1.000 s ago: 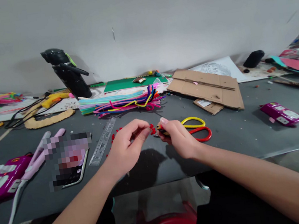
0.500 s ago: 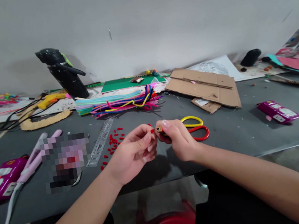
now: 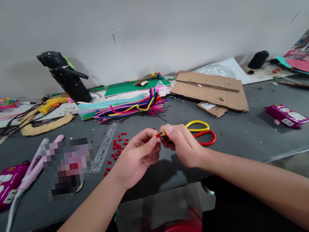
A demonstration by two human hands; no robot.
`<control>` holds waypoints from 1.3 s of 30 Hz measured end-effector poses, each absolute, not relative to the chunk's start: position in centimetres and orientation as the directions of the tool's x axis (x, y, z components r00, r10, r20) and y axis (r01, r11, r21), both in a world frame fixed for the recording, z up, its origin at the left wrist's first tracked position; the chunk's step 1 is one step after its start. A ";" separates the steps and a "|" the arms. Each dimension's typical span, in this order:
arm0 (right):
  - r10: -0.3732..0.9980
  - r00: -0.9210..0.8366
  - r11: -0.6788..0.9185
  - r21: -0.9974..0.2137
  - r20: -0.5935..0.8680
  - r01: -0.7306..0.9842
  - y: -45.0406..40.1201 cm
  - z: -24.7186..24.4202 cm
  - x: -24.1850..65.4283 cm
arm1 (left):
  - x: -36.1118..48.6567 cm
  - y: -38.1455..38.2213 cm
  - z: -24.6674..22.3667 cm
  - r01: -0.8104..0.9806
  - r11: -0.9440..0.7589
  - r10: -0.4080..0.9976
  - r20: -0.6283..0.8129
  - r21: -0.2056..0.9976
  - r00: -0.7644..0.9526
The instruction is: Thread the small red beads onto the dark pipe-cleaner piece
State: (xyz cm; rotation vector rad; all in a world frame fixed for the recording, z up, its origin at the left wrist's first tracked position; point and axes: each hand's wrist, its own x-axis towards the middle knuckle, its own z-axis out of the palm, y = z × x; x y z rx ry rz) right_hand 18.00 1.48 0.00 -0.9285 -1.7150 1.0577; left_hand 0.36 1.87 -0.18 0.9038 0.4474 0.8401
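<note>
Between thumb and fingers, my left hand [image 3: 141,153] pinches a small red piece [image 3: 157,135]. Touching that piece is the tip of a small gold-coloured tool [image 3: 162,133], which my right hand [image 3: 183,142] grips; the rest of the tool is hidden in my fingers. Several short red pieces [image 3: 117,146] lie scattered on the dark table, left of my left hand. A clear ruler [image 3: 105,148] rests beside them. Just past my right hand are scissors with a yellow and a red handle loop [image 3: 206,138], their blades hidden.
Bundled pipe cleaners [image 3: 130,106] and cardboard [image 3: 211,90] lie farther back, near a black flask [image 3: 69,80]. A pink hair straightener [image 3: 35,163] and a purple power strip [image 3: 5,186] sit at left, beside a blurred-out item. Another purple case [image 3: 287,115] is at right.
My hands have shifted very slightly, and my right fingers have closed a little further over the tool. A bit more of the red piece shows between the hands.
</note>
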 end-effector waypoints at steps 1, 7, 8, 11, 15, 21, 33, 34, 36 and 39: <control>0.899 -0.323 0.352 -0.926 0.294 0.138 1.5 0.0 18.0 | 0.4 1.9 -0.2 -0.443 0.339 0.795 0.000 0.830 0.607; 0.899 -0.320 0.361 -0.921 0.301 0.148 1.4 0.0 18.1 | 0.5 1.7 -0.2 -0.433 0.340 0.796 -0.010 0.835 0.605; 0.898 -0.319 0.365 -0.919 0.304 0.152 1.4 0.1 18.1 | 0.5 1.7 -0.2 -0.431 0.340 0.796 -0.012 0.836 0.605; 0.894 -0.324 0.373 -0.914 0.309 0.158 1.3 0.2 18.1 | 0.4 1.8 -0.2 -0.423 0.334 0.799 -0.015 0.842 0.601; 0.890 -0.331 0.377 -0.914 0.313 0.150 1.2 0.3 18.0 | 0.3 1.8 -0.2 -0.414 0.331 0.801 -0.021 0.848 0.598; 0.906 -0.308 0.348 -0.926 0.291 0.147 1.2 0.3 17.8 | 0.5 1.8 -0.1 -0.437 0.324 0.804 -0.001 0.839 0.594; 0.909 -0.291 0.357 -0.919 0.299 0.169 1.0 0.4 17.8 | 0.6 1.6 -0.2 -0.448 0.326 0.816 -0.008 0.832 0.578; 0.910 -0.288 0.355 -0.920 0.299 0.164 1.0 0.4 17.8 | 0.7 1.6 -0.1 -0.452 0.327 0.817 -0.008 0.830 0.577; 0.911 -0.284 0.350 -0.924 0.298 0.153 1.0 0.3 17.8 | 0.7 1.5 -0.1 -0.457 0.331 0.817 -0.009 0.826 0.576; 0.915 -0.275 0.342 -0.928 0.294 0.149 1.1 0.1 17.8 | 0.8 1.5 0.0 -0.457 0.334 0.816 -0.009 0.825 0.579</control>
